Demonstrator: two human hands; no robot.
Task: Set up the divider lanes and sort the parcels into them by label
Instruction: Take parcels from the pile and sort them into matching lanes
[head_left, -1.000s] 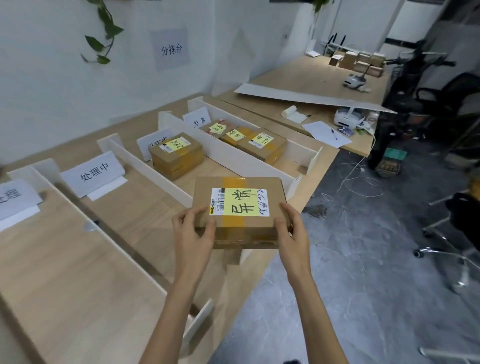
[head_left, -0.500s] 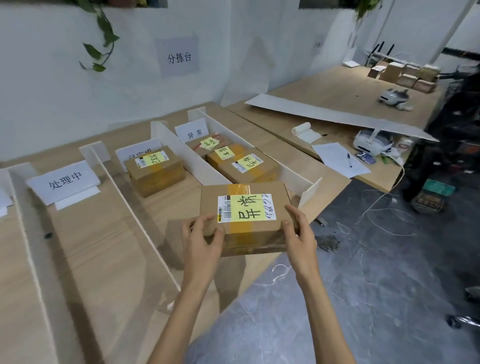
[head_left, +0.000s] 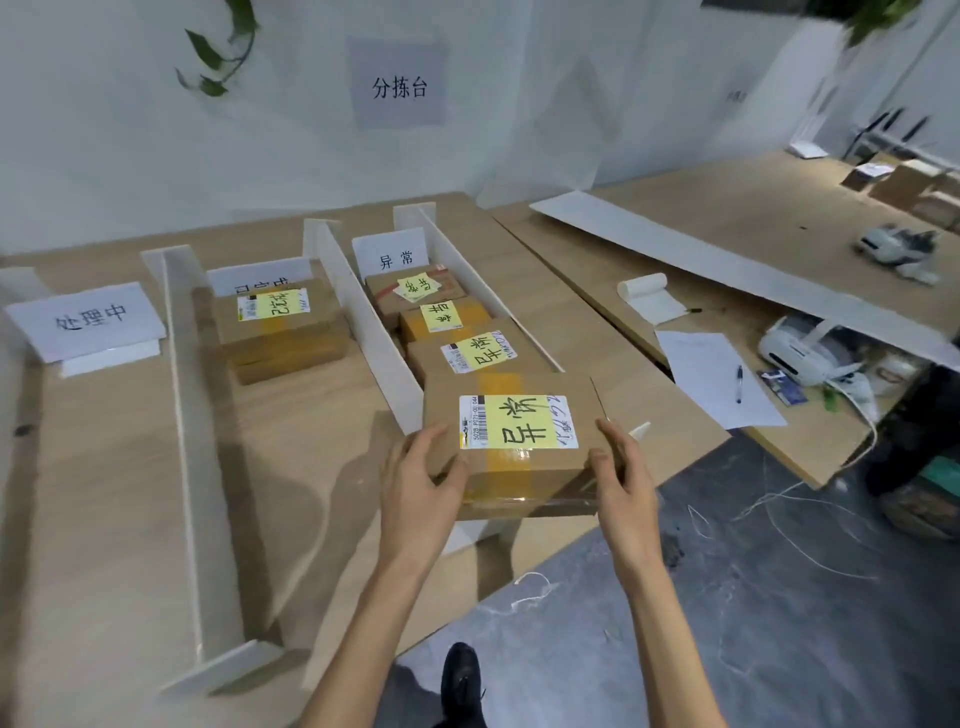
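I hold a brown cardboard parcel (head_left: 519, 447) with a yellow handwritten label at the near end of the rightmost lane. My left hand (head_left: 421, 483) grips its left side and my right hand (head_left: 621, 475) grips its right side. That lane, behind the sign 异常 (head_left: 396, 255), holds three parcels in a row, the nearest one (head_left: 475, 353) just beyond the held parcel. White divider boards (head_left: 363, 322) (head_left: 184, 415) split the wooden table (head_left: 104, 493) into lanes. Stacked parcels (head_left: 280, 327) lie in the lane to the left. The lane with the sign 处理中 (head_left: 85, 319) holds no parcel.
A long white board (head_left: 701, 249) lies across the adjoining table on the right, with a paper roll (head_left: 647, 288), a sheet with a pen (head_left: 719, 379), a small label printer (head_left: 802, 353) and more boxes (head_left: 904, 184) at the far end. Loose string lies on the grey floor (head_left: 779, 597).
The held parcel has moved forward and right, over the near end of the 异常 lane, and my view has turned right with it. Both hands keep their grip.
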